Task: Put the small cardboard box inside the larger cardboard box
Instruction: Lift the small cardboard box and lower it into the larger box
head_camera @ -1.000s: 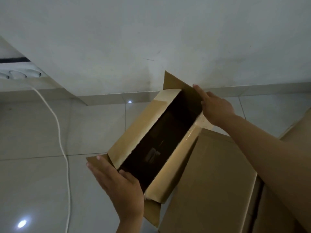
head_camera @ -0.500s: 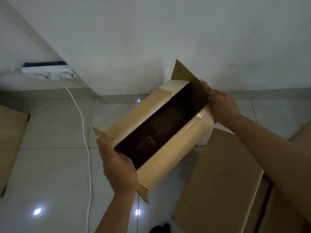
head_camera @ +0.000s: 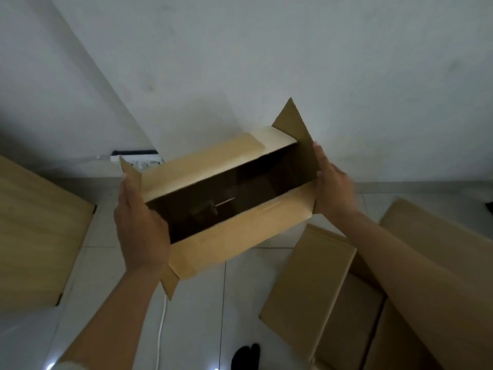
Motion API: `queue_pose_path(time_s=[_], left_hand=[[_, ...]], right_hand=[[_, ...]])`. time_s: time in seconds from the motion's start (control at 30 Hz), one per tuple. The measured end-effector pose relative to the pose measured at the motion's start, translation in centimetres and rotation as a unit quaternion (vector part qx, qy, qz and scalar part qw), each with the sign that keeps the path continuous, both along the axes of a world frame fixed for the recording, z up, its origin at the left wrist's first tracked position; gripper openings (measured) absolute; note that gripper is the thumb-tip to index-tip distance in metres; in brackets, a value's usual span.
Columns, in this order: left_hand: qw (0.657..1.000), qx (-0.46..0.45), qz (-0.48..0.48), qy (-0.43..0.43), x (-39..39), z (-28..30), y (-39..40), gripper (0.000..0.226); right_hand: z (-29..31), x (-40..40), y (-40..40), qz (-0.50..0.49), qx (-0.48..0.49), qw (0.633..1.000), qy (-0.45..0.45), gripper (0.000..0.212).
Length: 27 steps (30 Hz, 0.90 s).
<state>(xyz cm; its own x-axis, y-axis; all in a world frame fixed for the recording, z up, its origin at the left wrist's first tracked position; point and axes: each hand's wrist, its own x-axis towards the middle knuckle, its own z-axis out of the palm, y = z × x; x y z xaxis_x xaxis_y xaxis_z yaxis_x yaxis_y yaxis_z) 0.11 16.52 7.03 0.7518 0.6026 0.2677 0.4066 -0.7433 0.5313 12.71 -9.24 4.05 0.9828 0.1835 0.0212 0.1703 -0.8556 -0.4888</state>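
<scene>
Small box [head_camera: 240,222]: open-topped, flaps out, held above floor [head_camera: 106,263]. Left hand [head_camera: 141,225] clasps its 9 o'clock end, right hand [head_camera: 333,190] its 3 o'clock end, fingers flat. Larger box [head_camera: 314,284]: at 5 o'clock, on floor.

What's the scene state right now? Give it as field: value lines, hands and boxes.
held item: small cardboard box, open top, flaps out, lifted off the floor
left hand: grips the box's near-left end
right hand: grips the far-right end
larger cardboard box: on the floor, lower right, partly hidden by the right arm
other: flat cardboard panel at left; white cable on tiled floor
task status: small box not yet inside
</scene>
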Motion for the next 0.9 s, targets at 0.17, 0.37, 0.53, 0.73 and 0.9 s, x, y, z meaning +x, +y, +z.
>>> queue_pose_path(time_s=[0.17,0.37,0.53,0.73,0.9], left_hand=[[0.999,0.018,-0.034,-0.013,-1.5,8.7,-3.6,0.057],[0.992,-0.001,-0.128,0.012,-3.8,12.0,-12.5,0.055],[0.974,-0.040,-0.214,0.060,-5.1,11.2,-20.0,0.056],[0.943,-0.057,-0.304,0.121,-6.0,8.3,-26.9,0.058],[0.921,-0.040,-0.360,0.147,-5.8,5.0,-31.8,0.060]], right_hand=[[7.4,-5.9,-5.0,-0.051,0.023,0.998,-0.018,0.065],[10.7,-14.0,-15.5,-0.150,0.032,0.988,-0.028,0.060],[10.4,-21.1,-23.1,-0.264,0.014,0.964,0.002,0.057],[8.6,-27.6,-28.8,-0.369,0.001,0.928,0.059,0.057],[6.4,-31.3,-31.9,-0.440,0.006,0.893,0.095,0.058]])
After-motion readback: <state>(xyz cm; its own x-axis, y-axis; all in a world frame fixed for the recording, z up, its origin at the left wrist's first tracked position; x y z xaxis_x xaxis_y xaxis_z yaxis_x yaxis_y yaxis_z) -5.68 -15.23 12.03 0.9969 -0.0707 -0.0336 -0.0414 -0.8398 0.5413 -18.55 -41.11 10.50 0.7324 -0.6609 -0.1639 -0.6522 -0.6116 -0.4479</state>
